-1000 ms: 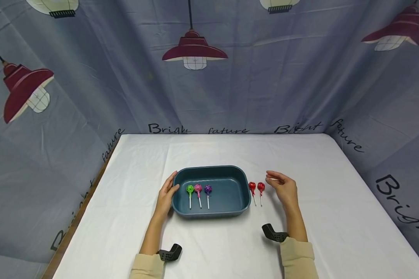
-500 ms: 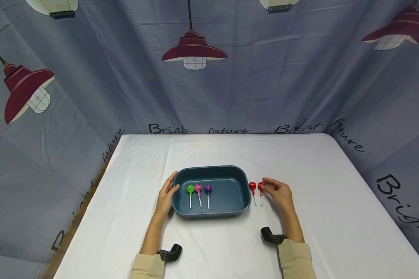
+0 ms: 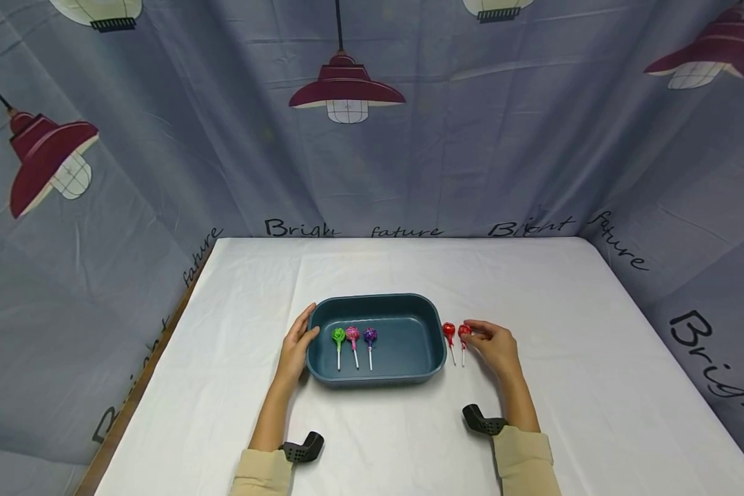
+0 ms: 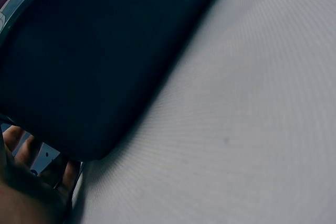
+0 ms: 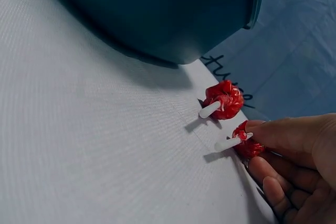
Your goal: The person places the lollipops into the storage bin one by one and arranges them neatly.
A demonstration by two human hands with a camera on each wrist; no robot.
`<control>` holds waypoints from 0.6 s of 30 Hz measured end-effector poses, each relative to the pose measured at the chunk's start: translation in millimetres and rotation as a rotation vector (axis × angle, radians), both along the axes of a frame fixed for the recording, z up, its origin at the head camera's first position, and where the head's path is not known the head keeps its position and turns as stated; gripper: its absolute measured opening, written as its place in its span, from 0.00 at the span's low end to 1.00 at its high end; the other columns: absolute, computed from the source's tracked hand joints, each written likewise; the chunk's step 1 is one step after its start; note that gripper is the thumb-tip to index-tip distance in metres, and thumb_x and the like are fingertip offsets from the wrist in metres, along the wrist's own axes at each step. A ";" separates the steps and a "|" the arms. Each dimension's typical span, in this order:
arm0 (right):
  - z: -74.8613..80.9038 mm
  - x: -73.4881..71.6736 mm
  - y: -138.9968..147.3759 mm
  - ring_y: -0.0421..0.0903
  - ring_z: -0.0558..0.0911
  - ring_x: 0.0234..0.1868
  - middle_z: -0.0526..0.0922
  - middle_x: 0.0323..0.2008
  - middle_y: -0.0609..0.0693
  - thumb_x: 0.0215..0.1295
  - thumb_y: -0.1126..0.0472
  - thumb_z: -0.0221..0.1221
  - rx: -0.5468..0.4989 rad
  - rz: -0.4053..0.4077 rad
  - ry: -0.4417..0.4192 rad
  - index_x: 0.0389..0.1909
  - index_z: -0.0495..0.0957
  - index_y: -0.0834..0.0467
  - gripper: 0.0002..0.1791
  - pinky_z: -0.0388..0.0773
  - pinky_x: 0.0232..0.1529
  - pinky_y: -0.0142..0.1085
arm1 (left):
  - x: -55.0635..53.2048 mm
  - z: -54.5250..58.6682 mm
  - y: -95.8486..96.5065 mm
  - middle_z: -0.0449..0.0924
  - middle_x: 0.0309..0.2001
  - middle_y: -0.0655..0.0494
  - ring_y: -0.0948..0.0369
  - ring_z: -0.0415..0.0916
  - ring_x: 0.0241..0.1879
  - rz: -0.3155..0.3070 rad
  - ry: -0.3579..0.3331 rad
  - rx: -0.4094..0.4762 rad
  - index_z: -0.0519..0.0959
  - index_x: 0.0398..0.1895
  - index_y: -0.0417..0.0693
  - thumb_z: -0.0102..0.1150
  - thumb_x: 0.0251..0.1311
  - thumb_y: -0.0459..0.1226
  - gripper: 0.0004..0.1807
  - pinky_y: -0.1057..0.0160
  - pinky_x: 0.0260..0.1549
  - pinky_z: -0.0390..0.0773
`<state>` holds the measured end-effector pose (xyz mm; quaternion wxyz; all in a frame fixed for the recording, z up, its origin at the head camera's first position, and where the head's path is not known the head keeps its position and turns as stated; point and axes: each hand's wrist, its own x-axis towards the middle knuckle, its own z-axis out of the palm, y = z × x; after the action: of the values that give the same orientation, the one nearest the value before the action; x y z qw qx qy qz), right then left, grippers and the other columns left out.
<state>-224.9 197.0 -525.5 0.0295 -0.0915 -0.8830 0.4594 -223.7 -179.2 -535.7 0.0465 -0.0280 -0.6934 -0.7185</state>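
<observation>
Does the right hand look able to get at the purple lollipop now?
Probably, yes: nothing covers the purple lollipop, and the dark tray is open above. But the right hand pinches a red lollipop outside and would need to clear the rim.

2 red lollipops (image 3: 449, 333), dark-teal tray (image 3: 406, 344), white tablecloth (image 3: 397, 434), lamp-printed blue-grey curtain (image 3: 446, 151).

Right hand (image 5: 307, 166) round one red lollipop (image 5: 249, 148), second lollipop (image 5: 226, 99) just beside.
</observation>
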 end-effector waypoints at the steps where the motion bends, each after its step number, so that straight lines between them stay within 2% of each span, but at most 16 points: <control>1: 0.3 0.4 0.1 0.44 0.74 0.30 0.82 0.31 0.53 0.57 0.60 0.63 -0.001 0.001 0.000 0.48 0.80 0.62 0.18 0.68 0.30 0.32 | -0.1 0.0 -0.1 0.59 0.67 0.55 0.64 0.48 0.68 0.001 -0.001 -0.001 0.64 0.66 0.49 0.50 0.65 0.34 0.26 0.67 0.63 0.53; 3: 1.2 1.8 0.5 0.46 0.76 0.33 0.82 0.33 0.54 0.57 0.59 0.63 -0.011 0.001 -0.006 0.48 0.80 0.61 0.18 0.70 0.35 0.36 | 0.3 0.1 -0.3 0.60 0.67 0.57 0.66 0.48 0.68 0.003 -0.012 0.001 0.64 0.66 0.50 0.50 0.65 0.34 0.25 0.68 0.63 0.52; 7: 2.7 5.4 3.1 0.52 0.78 0.42 0.83 0.40 0.58 0.57 0.57 0.63 -0.052 -0.001 -0.020 0.50 0.79 0.61 0.20 0.69 0.49 0.48 | 7.9 14.6 2.0 0.59 0.67 0.57 0.67 0.48 0.67 -0.010 -0.046 0.008 0.63 0.67 0.49 0.49 0.65 0.32 0.26 0.67 0.64 0.51; 10: 5.5 7.0 5.5 0.53 0.77 0.46 0.82 0.42 0.58 0.57 0.56 0.64 -0.079 -0.016 -0.032 0.50 0.79 0.60 0.21 0.67 0.53 0.49 | 12.9 25.9 3.7 0.57 0.68 0.54 0.64 0.47 0.68 -0.025 -0.048 0.006 0.62 0.67 0.45 0.47 0.65 0.30 0.26 0.64 0.64 0.50; 14: 12.3 9.2 7.6 0.46 0.78 0.41 0.83 0.40 0.55 0.56 0.53 0.64 -0.110 -0.026 -0.035 0.51 0.79 0.59 0.22 0.71 0.44 0.38 | 11.7 26.6 3.6 0.57 0.68 0.53 0.63 0.46 0.68 -0.027 -0.039 0.003 0.61 0.67 0.44 0.47 0.65 0.30 0.26 0.63 0.65 0.50; 18: 20.5 11.8 8.0 0.38 0.77 0.34 0.84 0.35 0.51 0.55 0.53 0.65 -0.160 -0.041 0.006 0.49 0.79 0.59 0.22 0.71 0.35 0.30 | 11.0 26.8 3.6 0.57 0.68 0.53 0.63 0.46 0.68 -0.027 -0.042 0.005 0.62 0.67 0.44 0.47 0.65 0.30 0.26 0.63 0.65 0.50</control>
<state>-213.1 205.0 -505.0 0.0339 -0.1103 -0.8414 0.5279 -212.7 -175.6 -508.9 0.0222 -0.0219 -0.6919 -0.7213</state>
